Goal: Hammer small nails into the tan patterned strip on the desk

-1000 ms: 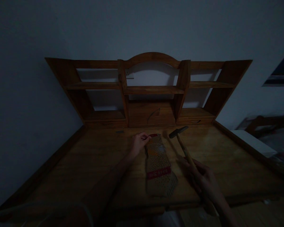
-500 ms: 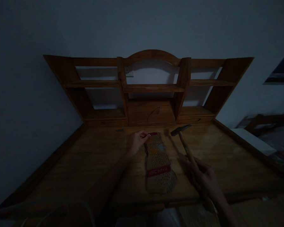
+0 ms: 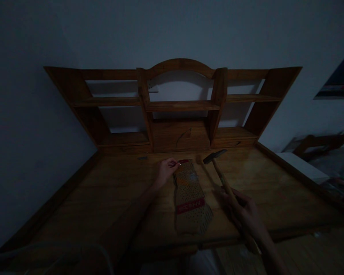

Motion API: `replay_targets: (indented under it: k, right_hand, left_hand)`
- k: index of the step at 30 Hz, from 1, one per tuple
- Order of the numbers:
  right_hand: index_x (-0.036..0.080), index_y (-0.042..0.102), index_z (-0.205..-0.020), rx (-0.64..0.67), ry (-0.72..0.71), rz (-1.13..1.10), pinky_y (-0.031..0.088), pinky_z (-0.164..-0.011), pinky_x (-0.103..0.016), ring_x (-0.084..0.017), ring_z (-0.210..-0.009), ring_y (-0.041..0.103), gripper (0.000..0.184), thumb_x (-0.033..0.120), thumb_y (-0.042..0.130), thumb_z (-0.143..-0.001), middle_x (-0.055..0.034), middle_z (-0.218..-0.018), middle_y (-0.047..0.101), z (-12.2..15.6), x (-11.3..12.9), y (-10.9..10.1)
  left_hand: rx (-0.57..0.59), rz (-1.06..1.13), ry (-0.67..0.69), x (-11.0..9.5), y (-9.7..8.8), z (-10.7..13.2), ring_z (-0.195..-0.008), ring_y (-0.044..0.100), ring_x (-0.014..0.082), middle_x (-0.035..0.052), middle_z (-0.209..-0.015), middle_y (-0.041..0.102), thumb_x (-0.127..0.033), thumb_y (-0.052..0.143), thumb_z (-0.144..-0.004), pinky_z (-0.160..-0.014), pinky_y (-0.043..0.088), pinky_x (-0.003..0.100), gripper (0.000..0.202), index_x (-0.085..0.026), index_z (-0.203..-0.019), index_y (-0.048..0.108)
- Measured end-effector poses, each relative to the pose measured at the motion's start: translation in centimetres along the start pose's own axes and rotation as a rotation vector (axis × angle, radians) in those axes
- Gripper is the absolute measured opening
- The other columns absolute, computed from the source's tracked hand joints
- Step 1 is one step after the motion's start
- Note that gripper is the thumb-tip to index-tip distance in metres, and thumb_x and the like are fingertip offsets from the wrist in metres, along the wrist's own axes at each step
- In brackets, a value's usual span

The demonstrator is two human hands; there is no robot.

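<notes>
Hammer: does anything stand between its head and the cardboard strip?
Nothing visible does; only shadowed tabletop shows between the hammer head and the cardboard strip. The left hand is at the strip's far left corner.

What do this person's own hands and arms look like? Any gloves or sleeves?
The left hand and right hand are ordinary five-fingered human hands, with no gloves visible. Both forearms look bare where they show. A pale curved edge near the left arm might be a sleeve hem; it's too dark to tell.
</notes>
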State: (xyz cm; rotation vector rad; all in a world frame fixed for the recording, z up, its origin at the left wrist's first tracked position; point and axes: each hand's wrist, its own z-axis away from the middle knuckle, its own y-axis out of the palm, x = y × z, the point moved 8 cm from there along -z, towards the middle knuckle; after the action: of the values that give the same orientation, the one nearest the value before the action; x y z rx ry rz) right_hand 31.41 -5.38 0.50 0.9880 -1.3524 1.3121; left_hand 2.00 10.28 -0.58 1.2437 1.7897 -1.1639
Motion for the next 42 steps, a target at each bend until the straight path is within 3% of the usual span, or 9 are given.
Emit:
replay_targets:
  k: [9, 15, 18, 21, 25, 33, 42]
  right_hand:
    - [0.014, 0.066, -0.117, -0.004, 0.008, -0.015, 0.038, -0.038, -0.023, -0.015, -0.042, 0.053, 0.056, 0.052, 0.061, -0.077, 0.0002, -0.052, 0.06, -0.1, 0.6, 0.2]
    - [0.016, 0.064, -0.12, 0.045, -0.153, 0.055, 0.049, -0.054, -0.024, -0.021, -0.07, 0.066, 0.047, 0.043, 0.06, -0.082, -0.0049, -0.077, 0.071, -0.4, 6.3, 2.6]
    - [0.016, 0.065, -0.119, 0.143, -0.277, 0.1, 0.051, -0.068, -0.026, -0.023, -0.085, 0.066, 0.042, 0.04, 0.057, -0.085, -0.0062, -0.09, 0.072, -0.4, 9.4, 4.9]
    - [0.017, 0.064, -0.121, 0.246, -0.314, 0.124, 0.052, -0.074, -0.03, -0.025, -0.092, 0.065, 0.04, 0.037, 0.054, -0.087, -0.0066, -0.098, 0.072, -0.3, 10.8, 6.9]
    - [0.018, 0.063, -0.122, 0.276, -0.318, 0.148, 0.052, -0.074, -0.03, -0.024, -0.089, 0.066, 0.039, 0.035, 0.053, -0.088, -0.0056, -0.101, 0.072, -0.2, 11.1, 7.8]
    - [0.018, 0.065, -0.12, 0.272, -0.316, 0.226, 0.051, -0.063, -0.027, -0.022, -0.077, 0.067, 0.038, 0.035, 0.051, -0.088, -0.004, -0.083, 0.073, -0.5, 11.3, 7.6]
    - [0.02, 0.066, -0.118, 0.297, -0.355, 0.241, 0.052, -0.071, -0.03, -0.024, -0.086, 0.068, 0.036, 0.031, 0.051, -0.087, -0.0038, -0.091, 0.073, -0.3, 10.9, 8.1]
  left_hand:
    - [0.045, 0.008, 0.0, -0.2, 0.2, 0.0, -0.064, 0.066, 0.0166, 0.004, -0.069, 0.069, -0.037, 0.068, -0.074, -0.054, 0.047, 0.022, 0.021, -0.016, -0.071, 0.064]
    - [0.045, -0.018, 0.025, 0.1, 0.3, 0.0, -0.063, 0.066, 0.016, 0.0035, -0.068, 0.069, -0.038, 0.068, -0.075, -0.054, 0.047, 0.022, 0.022, -0.016, -0.07, 0.065]
    - [0.055, -0.02, 0.03, 0.1, 0.3, 0.1, -0.065, 0.066, 0.0163, 0.0046, -0.072, 0.07, -0.037, 0.067, -0.076, -0.056, 0.048, 0.023, 0.021, -0.016, -0.072, 0.067]
    - [0.031, -0.011, 0.018, -0.1, 0.1, 0.0, -0.063, 0.065, 0.0162, 0.0048, -0.07, 0.069, -0.035, 0.068, -0.073, -0.056, 0.048, 0.023, 0.019, -0.016, -0.07, 0.067]
    - [0.015, 0.04, -0.016, -0.3, -0.2, -0.1, -0.062, 0.065, 0.0157, 0.0043, -0.068, 0.069, -0.028, 0.07, -0.07, -0.056, 0.048, 0.023, 0.013, -0.015, -0.068, 0.066]
    - [0.023, 0.085, -0.045, -0.3, -0.2, -0.1, -0.064, 0.066, 0.0163, 0.005, -0.069, 0.07, -0.025, 0.069, -0.069, -0.058, 0.049, 0.024, 0.011, -0.015, -0.069, 0.066]
    - [0.026, 0.086, -0.054, 0.7, 0.1, -0.3, -0.06, 0.064, 0.0148, 0.0029, -0.066, 0.068, -0.023, 0.068, -0.067, -0.053, 0.047, 0.021, 0.009, -0.015, -0.067, 0.066]
